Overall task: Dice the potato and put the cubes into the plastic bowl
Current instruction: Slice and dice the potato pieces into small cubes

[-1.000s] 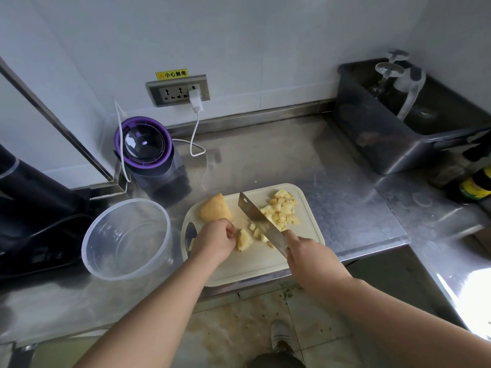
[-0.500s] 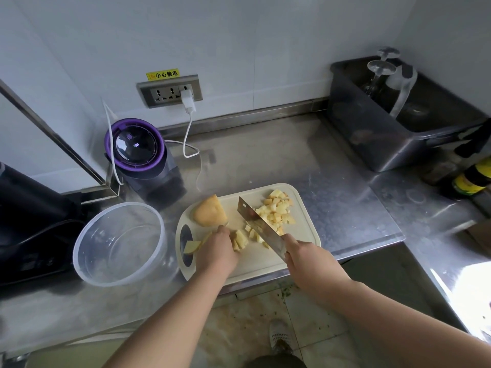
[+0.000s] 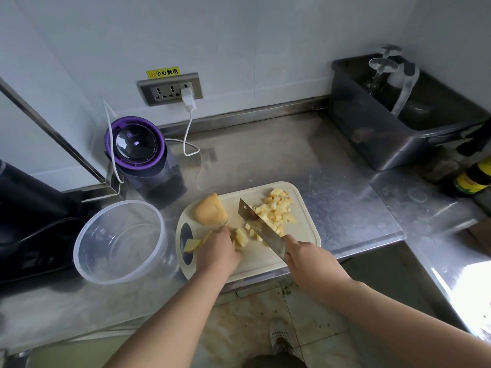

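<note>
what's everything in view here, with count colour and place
counter: one, steel, under everything
cutting board: one, cream, counter's front edge
potato chunk: one, yellow, board's far left
potato cubes: a pile, pale yellow, board's far right
potato piece: one, pale yellow, under the left hand
potato slice: one, pale yellow, by board's handle hole
knife: one, steel, blade over the board
plastic bowl: one, clear, left of the board
appliance: one, black with purple ring, behind the bowl
socket: one, grey, above the appliance
tub: one, dark grey, far right, glasses inside
bottle: one, dark, yellow label, right edge
left hand: one, holds the potato piece
right hand: one, grips the knife
</note>
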{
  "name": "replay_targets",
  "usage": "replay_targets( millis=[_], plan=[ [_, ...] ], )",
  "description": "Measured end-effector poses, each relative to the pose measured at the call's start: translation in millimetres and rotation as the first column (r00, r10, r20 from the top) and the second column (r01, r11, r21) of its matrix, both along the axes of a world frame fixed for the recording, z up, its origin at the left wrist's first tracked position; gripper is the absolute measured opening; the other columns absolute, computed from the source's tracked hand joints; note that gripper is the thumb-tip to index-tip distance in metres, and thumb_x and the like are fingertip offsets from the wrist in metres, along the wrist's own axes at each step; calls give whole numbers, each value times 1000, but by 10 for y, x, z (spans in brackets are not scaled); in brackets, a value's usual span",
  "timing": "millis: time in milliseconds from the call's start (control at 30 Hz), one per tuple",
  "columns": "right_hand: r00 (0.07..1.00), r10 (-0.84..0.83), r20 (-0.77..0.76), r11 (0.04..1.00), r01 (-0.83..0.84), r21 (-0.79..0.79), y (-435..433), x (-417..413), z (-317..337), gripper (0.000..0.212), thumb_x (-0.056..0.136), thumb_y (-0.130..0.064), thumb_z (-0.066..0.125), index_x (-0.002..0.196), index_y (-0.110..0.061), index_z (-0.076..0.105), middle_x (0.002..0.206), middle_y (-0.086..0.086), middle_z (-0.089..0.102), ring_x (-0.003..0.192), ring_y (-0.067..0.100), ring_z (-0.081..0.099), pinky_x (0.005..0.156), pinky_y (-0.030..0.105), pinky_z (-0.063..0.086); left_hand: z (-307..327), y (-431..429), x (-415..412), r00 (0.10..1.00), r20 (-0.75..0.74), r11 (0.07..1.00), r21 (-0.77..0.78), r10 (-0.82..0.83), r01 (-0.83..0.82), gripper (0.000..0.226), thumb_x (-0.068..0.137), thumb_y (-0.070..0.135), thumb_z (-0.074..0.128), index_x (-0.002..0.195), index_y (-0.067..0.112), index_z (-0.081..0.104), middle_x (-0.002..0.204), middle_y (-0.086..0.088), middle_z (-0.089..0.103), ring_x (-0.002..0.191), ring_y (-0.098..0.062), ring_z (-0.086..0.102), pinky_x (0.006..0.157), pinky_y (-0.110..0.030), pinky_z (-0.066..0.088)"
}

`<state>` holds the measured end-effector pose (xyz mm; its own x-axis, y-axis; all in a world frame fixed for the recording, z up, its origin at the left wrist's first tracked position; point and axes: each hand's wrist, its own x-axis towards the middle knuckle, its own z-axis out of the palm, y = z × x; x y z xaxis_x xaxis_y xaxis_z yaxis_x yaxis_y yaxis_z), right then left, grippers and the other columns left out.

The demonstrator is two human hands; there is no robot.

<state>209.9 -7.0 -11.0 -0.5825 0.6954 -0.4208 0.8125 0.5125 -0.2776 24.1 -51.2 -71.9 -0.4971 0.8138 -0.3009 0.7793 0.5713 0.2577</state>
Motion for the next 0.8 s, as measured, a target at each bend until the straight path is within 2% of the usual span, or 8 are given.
replay_targets(
  millis=[200, 300, 433, 500, 600, 700, 800],
  plan=[
    [1000, -12, -10, 1000, 12, -2, 0, 39, -8, 20, 101, -12, 36, 120, -17, 39, 78, 1, 51, 59, 18, 47, 49, 27, 33, -5, -80, -5, 999, -11, 999, 11, -32, 32, 22, 90, 22, 59, 111, 21, 62, 108, 2, 64, 96, -19, 63, 74, -29, 52],
    [999, -28, -16, 1000, 28, 0, 14, 76, -8, 17, 101, -11, 34, 116, -16, 39, 72, -1, 46, 56, 19, 44, 47, 28, 30, -18, -156, 14, 992, 57, 994, -25, -108, 110, 23, 87, 25, 64, 110, 23, 62, 108, 4, 65, 95, -16, 62, 75, -26, 50],
    [998, -54, -31, 999, 54, 4, 64, 107, 5, 14, 100, -10, 34, 112, -17, 38, 74, 1, 50, 59, 21, 48, 50, 30, 36, -42, -181, 158, 960, 179, 974, -35, -214, 224, 23, 84, 18, 69, 105, 21, 60, 108, 4, 62, 92, -15, 60, 81, -31, 55],
    [997, -75, -25, 997, 75, -1, 83, 126, 8, 17, 100, -10, 35, 115, -17, 38, 81, 4, 57, 63, 21, 55, 53, 32, 43, -48, -118, 241, 960, 201, 981, 21, -194, 194, 22, 86, 14, 67, 106, 19, 60, 109, 4, 60, 93, -15, 61, 78, -30, 57],
    [996, -93, -1, 995, 93, 24, 102, 172, -9, 17, 101, -12, 35, 116, -17, 40, 89, 7, 63, 71, 25, 65, 59, 36, 52, -54, -13, 315, 977, 167, 989, 81, -135, 123, 18, 88, 22, 67, 105, 20, 61, 106, 4, 64, 94, -15, 61, 82, -29, 53],
    [995, -98, 0, 995, 98, 30, 108, 208, -22, 18, 101, -12, 35, 117, -18, 40, 90, 8, 64, 72, 26, 66, 59, 37, 54, -63, 14, 341, 979, 195, 992, 117, -61, 38, 12, 86, 23, 69, 94, 22, 60, 99, 5, 67, 91, -15, 61, 79, -27, 50],
    [994, -109, -23, 994, 110, 4, 112, 232, -7, 19, 101, -13, 35, 119, -18, 40, 92, 8, 64, 74, 25, 66, 61, 37, 54, -51, -15, 336, 977, 208, 991, 128, -54, 27, 10, 87, 26, 68, 95, 21, 64, 97, 5, 67, 91, -16, 62, 77, -28, 50]
  ],
)
